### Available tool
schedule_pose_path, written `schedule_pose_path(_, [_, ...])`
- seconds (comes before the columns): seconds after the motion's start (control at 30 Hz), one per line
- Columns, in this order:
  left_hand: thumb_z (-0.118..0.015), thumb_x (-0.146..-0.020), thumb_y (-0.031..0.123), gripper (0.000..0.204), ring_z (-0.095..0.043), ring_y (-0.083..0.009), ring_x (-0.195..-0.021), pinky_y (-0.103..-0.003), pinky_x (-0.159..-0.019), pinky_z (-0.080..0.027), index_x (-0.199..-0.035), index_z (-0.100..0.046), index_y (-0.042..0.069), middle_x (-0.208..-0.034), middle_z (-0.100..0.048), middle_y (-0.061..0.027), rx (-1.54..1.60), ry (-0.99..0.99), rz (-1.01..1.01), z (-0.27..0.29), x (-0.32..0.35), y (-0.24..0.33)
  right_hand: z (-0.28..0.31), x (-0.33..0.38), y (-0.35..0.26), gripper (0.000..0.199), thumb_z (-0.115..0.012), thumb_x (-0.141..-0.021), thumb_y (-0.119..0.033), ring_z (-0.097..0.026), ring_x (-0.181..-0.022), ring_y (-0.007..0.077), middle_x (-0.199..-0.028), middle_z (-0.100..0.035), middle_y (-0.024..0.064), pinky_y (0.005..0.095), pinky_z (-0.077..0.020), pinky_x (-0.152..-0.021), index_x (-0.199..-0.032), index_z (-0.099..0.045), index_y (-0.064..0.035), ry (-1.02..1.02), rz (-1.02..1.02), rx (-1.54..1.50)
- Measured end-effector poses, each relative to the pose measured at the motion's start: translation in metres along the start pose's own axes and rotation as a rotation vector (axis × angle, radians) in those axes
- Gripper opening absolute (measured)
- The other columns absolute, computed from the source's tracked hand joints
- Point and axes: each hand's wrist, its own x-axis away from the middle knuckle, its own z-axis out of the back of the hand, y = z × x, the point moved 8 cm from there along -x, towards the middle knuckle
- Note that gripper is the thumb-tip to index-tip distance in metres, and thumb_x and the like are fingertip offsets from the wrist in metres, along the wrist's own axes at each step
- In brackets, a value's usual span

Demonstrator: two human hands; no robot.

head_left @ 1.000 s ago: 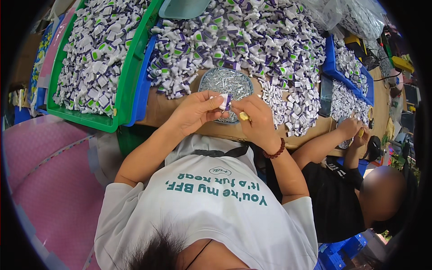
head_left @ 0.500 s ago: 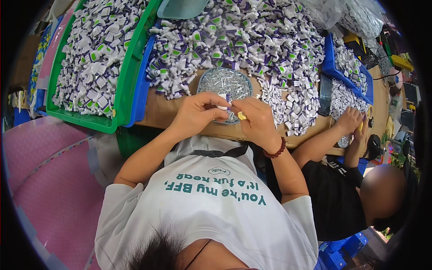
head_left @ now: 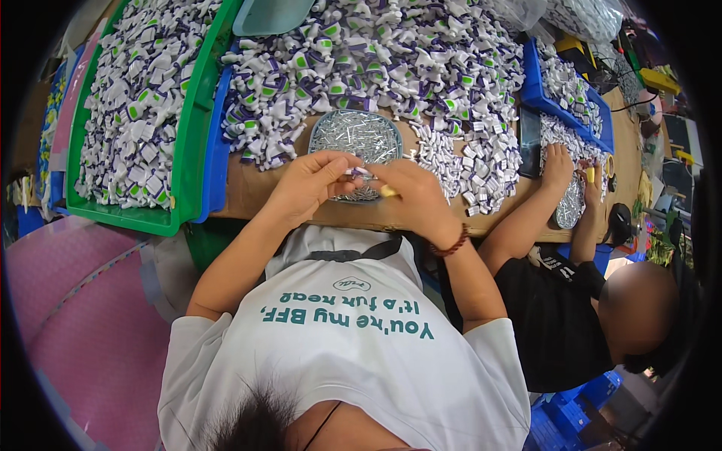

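My left hand (head_left: pixel 314 186) pinches a small white-and-purple plastic part (head_left: pixel 358 172) between thumb and fingertips. Close against its right side, my right hand (head_left: pixel 418 194) has its fingers closed too; what they hold is too small to make out. Something yellow (head_left: pixel 387 191) covers a fingertip of that hand. Both hands are just over the near rim of a bowl (head_left: pixel 313 143) full of shiny metal pins (head_left: pixel 357 134). Beyond the bowl lies a large heap of white, purple and green plastic pieces (head_left: pixel 361 56).
A green crate (head_left: pixel 180 177) of similar pieces stands at the left, beside a blue tray (head_left: pixel 216 177). Small white parts (head_left: pixel 489 169) lie right of the bowl. At the right a co-worker's hand (head_left: pixel 556 167) reaches among parts near a blue bin (head_left: pixel 535 86) and a pin dish (head_left: pixel 569 207).
The part in my left hand has turned from upright to lying more level. The view has shifted slightly. The co-worker's hands have moved apart, one reaching to the small parts.
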Motion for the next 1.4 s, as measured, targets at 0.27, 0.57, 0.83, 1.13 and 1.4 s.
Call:
schedule_pose_path(0.27, [-0.056,-0.087,0.004,0.025,-0.063,-0.0178,-0.087,-0.024,-0.073,-0.053,-0.112,-0.05,0.002,-0.097,-0.06,-0.0075,-0.172,0.062,-0.068,-0.009,0.001,0.011,0.053,0.051,0.147,0.013,-0.052,-0.074,-0.005,-0.058,-0.081,0.0294,-0.081,-0.058,0.0115,0.0381,-0.0497,-0.064,-0.082,-0.063,-0.0089,-0.145,-0.43,0.812])
schedule_pose_path(0.57, [-0.051,-0.091,0.011,0.022,-0.063,-0.0208,-0.089,-0.025,-0.074,-0.053,-0.111,-0.051,0.001,-0.1,-0.059,-0.0082,-0.163,0.04,-0.022,-0.012,0.007,0.009,0.075,0.043,0.128,0.014,-0.061,-0.075,-0.008,-0.059,-0.076,0.0261,-0.083,-0.059,0.0114,0.0352,-0.0481,-0.062,-0.088,-0.065,-0.0062,0.109,-0.397,0.627])
schedule_pose_path(0.83, [-0.054,-0.089,0.006,0.019,-0.063,-0.0229,-0.091,-0.025,-0.077,-0.055,-0.106,-0.052,0.0,-0.1,-0.059,-0.0109,0.112,-0.02,0.074,-0.024,0.007,0.003,0.036,0.002,0.053,0.015,-0.066,-0.08,-0.006,-0.05,-0.061,0.0019,-0.072,-0.06,-0.0016,0.0174,-0.0386,-0.051,-0.095,-0.064,-0.0038,0.349,-0.644,-0.811])
schedule_pose_path(1.13, [-0.056,-0.088,0.009,0.018,-0.063,-0.0223,-0.09,-0.023,-0.075,-0.055,-0.103,-0.053,0.0,-0.098,-0.059,-0.0103,0.192,-0.023,0.03,-0.016,0.008,0.005,-0.005,-0.005,0.026,0.019,-0.066,-0.08,-0.004,-0.046,-0.053,0.001,-0.073,-0.062,0.0018,0.0151,-0.0343,-0.046,-0.097,-0.06,0.0025,0.255,-0.649,-1.063])
schedule_pose_path(1.4, [-0.056,-0.088,0.01,0.017,-0.064,-0.0216,-0.088,-0.023,-0.072,-0.055,-0.102,-0.054,0.0,-0.098,-0.06,-0.0106,0.191,0.026,0.026,-0.013,0.01,0.006,-0.006,-0.003,0.024,0.017,-0.067,-0.08,-0.006,-0.051,-0.059,0.0029,-0.076,-0.063,0.0034,0.0161,-0.0392,-0.052,-0.095,-0.061,0.002,0.197,-0.575,-1.018])
